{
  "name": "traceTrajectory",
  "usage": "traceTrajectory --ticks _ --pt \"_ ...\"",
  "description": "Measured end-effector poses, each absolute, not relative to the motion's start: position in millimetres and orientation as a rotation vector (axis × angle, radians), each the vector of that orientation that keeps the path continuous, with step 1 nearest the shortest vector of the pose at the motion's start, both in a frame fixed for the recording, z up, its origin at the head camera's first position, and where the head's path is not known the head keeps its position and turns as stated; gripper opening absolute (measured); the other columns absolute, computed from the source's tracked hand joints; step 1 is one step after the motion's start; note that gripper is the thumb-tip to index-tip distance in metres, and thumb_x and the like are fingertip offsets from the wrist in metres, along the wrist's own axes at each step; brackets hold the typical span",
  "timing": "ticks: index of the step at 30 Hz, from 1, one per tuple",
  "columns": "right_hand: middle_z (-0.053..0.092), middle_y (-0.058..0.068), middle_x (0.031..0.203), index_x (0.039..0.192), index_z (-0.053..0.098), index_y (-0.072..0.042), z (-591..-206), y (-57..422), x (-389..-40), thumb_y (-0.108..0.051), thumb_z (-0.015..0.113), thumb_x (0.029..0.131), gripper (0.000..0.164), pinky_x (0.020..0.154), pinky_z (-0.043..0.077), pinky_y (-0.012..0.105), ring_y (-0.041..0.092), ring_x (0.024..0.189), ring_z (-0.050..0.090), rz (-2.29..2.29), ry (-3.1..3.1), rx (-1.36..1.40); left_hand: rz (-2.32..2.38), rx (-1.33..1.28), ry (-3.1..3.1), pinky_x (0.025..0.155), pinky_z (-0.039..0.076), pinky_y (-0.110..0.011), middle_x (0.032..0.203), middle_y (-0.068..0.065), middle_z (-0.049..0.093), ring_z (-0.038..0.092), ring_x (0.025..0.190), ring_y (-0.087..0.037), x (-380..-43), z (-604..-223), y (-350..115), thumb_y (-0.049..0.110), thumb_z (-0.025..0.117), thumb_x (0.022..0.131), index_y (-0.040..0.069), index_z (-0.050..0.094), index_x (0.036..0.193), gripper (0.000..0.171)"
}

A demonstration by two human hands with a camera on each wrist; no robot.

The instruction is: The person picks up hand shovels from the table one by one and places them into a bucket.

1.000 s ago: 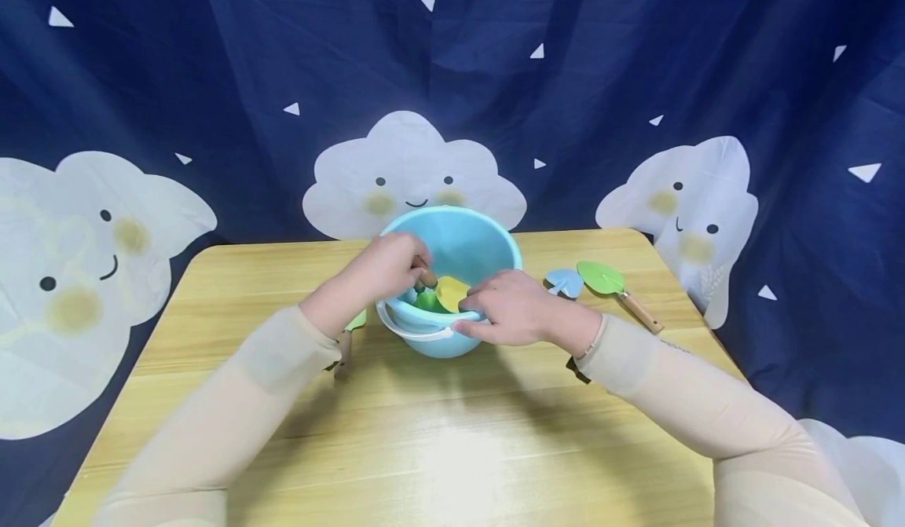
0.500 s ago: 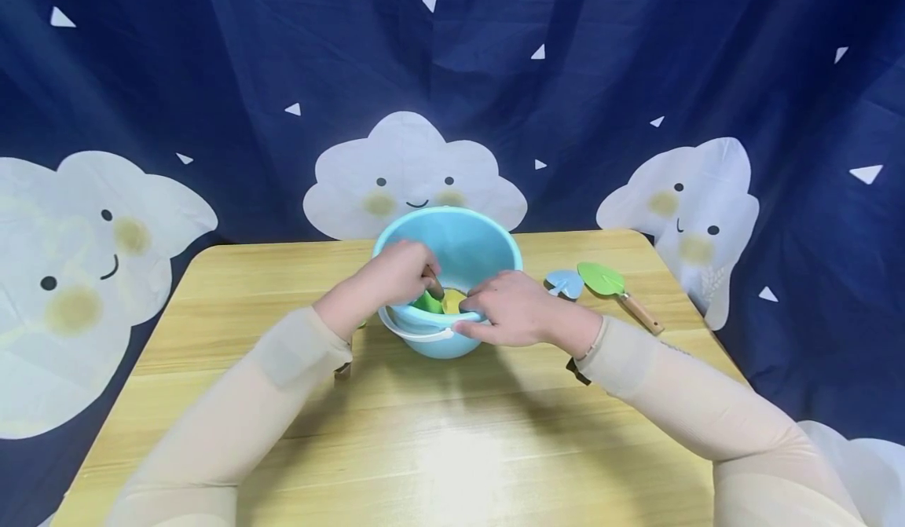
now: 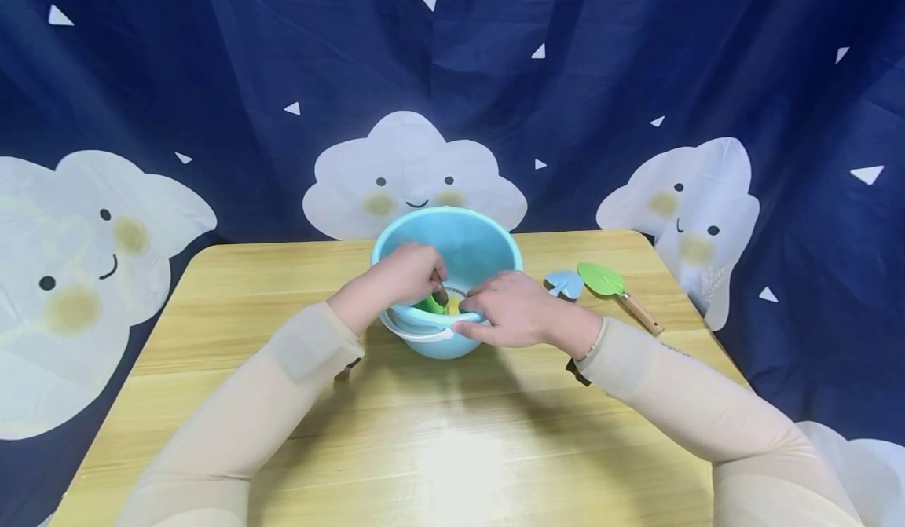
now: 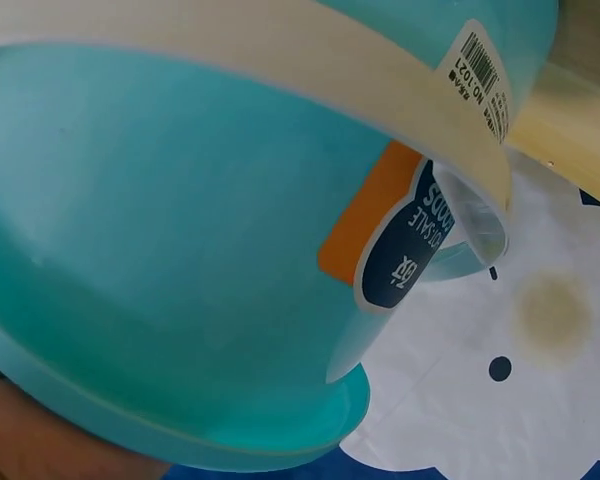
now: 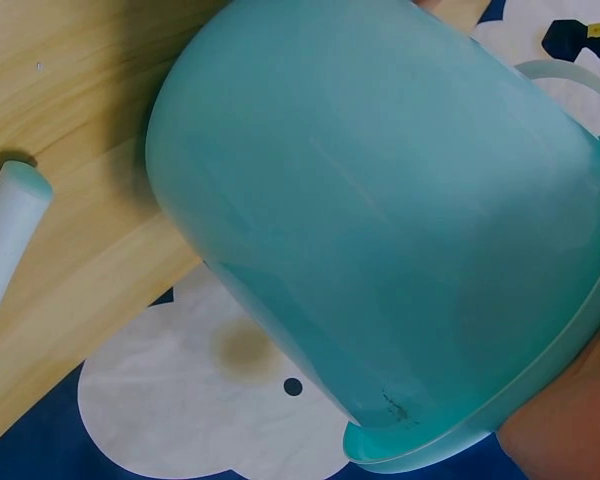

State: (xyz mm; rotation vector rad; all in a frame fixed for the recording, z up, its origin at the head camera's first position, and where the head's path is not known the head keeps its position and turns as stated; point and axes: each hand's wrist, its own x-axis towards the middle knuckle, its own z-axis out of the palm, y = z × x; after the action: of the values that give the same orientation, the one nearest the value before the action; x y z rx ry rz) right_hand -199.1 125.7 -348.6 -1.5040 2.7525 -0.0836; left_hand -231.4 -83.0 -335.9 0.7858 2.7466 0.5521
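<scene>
A light blue bucket (image 3: 459,240) stands at the table's middle, its white carrying handle (image 3: 417,334) hanging down in front. Reaching in over the left rim, my left hand (image 3: 408,272) pinches a short brown wooden handle (image 3: 440,293) inside the bucket. Near that handle lie a green piece (image 3: 429,305) and a yellow piece (image 3: 453,305); their full shapes are hidden. With the thumb outside and fingers inside, my right hand (image 3: 512,307) grips the front right rim. In the right wrist view, the bucket wall (image 5: 380,220) covers most of the picture, my hand (image 5: 570,410) at its rim.
Right of the bucket lie a green leaf-shaped trowel (image 3: 601,278) with a wooden handle and a blue shovel head (image 3: 566,283). Under my left sleeve shows a wooden handle end (image 3: 342,375). A dark blue cloud-patterned curtain (image 3: 481,56) hangs behind the table (image 3: 396,448).
My left hand has moved right and deeper into the bucket with the wooden handle. Less of the yellow piece shows now. My right hand keeps its place on the rim.
</scene>
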Motion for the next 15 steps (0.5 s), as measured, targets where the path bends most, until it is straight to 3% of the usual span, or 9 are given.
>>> traceTrajectory --ticks 10,15 --pt "0.039 -0.009 0.062 0.069 0.046 -0.025 -350.2 126.2 -199.9 -0.053 0.043 0.100 0.042 0.061 0.036 0.032 0.009 0.059 0.041 -0.080 2.753 -1.502 0.488 0.810 2.758 0.111 0.032 -0.047 0.093 0.001 0.075 0.063 0.110 -0.024 -233.8 -338.9 -82.0 0.007 0.071 0.092 0.006 0.077 0.103 0.012" --pt "0.038 -0.009 0.062 0.069 0.046 -0.024 -350.2 126.1 -199.9 -0.052 0.044 0.100 0.042 0.061 0.035 0.032 0.009 0.059 0.040 -0.097 2.754 -1.505 0.400 0.832 2.745 0.107 0.032 -0.049 0.084 0.005 0.074 0.063 0.092 -0.020 -237.2 -339.6 -80.2 0.007 0.073 0.089 0.011 0.078 0.092 0.007"
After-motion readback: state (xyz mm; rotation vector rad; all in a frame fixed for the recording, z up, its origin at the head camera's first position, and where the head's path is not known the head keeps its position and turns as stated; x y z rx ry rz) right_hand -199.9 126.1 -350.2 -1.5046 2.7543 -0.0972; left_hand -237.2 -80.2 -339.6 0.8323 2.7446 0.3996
